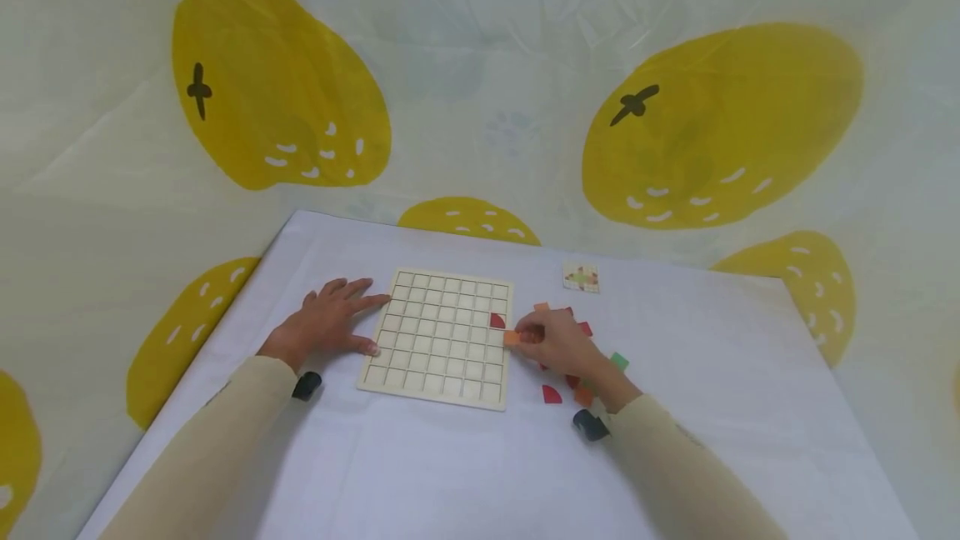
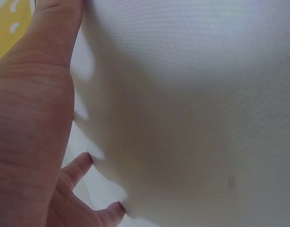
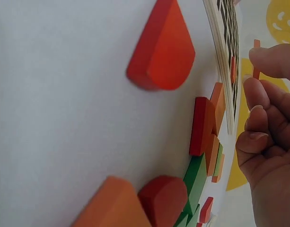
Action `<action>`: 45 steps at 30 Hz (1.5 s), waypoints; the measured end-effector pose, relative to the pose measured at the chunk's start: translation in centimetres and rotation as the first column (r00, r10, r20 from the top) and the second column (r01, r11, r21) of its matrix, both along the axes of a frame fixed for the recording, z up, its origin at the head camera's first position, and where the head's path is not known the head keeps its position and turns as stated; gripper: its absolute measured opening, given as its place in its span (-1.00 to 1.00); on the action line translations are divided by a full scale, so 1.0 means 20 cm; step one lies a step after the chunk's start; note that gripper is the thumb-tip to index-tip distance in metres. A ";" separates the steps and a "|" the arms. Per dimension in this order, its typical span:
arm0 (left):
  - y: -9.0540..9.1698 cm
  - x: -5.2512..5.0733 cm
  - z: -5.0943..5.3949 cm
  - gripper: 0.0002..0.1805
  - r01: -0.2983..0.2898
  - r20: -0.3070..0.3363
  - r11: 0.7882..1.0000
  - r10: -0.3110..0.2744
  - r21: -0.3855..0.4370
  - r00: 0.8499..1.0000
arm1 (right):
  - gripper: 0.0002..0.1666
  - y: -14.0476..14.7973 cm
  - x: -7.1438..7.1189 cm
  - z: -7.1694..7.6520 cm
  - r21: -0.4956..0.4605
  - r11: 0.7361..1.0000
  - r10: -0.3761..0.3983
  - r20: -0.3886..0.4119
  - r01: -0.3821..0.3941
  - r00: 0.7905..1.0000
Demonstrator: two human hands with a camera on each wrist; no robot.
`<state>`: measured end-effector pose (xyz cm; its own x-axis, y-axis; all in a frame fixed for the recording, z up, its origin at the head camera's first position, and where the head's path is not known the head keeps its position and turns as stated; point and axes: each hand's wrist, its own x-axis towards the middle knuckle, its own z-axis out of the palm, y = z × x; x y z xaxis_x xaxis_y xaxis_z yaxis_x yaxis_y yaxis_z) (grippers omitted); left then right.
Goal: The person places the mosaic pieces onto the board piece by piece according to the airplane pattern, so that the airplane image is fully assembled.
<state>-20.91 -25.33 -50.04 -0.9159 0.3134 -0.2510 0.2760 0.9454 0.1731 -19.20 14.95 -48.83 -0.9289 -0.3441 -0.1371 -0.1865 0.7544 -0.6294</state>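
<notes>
now, right hand (image 1: pixel 558 342) pinches 1 orange piece (image 1: pixel 512 337); left hand (image 1: pixel 330 320) touches board (image 1: pixel 438 340).

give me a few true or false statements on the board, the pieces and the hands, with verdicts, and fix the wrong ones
1. The right hand pinches an orange piece. True.
2. The left hand is clenched in a fist. False: its fingers are spread, at the left edge of the grid board.
3. A red quarter-circle piece lies on the grid board. True.
4. In the head view, the small patterned card lies left of the grid board. False: it lies to the right of it.
5. A green piece lies off the grid board. True.
</notes>
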 end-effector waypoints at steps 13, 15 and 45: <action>-0.01 0.00 -0.01 0.10 -0.002 0.004 1.000 0.002 0.009 1.000 | -0.63 -0.05 -0.01 -0.03 0.001 1.000 -0.007 -0.027 0.007 1.000; -0.01 0.00 0.00 0.10 0.000 0.004 1.000 0.000 0.010 1.000 | -0.65 -0.06 -0.01 -0.03 0.006 1.000 -0.008 -0.032 0.009 0.999; -0.01 0.00 0.01 0.09 0.012 -0.002 1.000 -0.012 0.022 1.000 | -0.63 -0.14 -0.04 -0.04 0.068 0.993 -0.096 0.022 0.094 0.995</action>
<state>-20.98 -25.49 -49.89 -0.9126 0.3295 -0.2422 0.2875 0.9382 0.1928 -19.96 12.12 -49.56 -0.9529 -0.2439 -0.1801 -0.0972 0.8083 -0.5807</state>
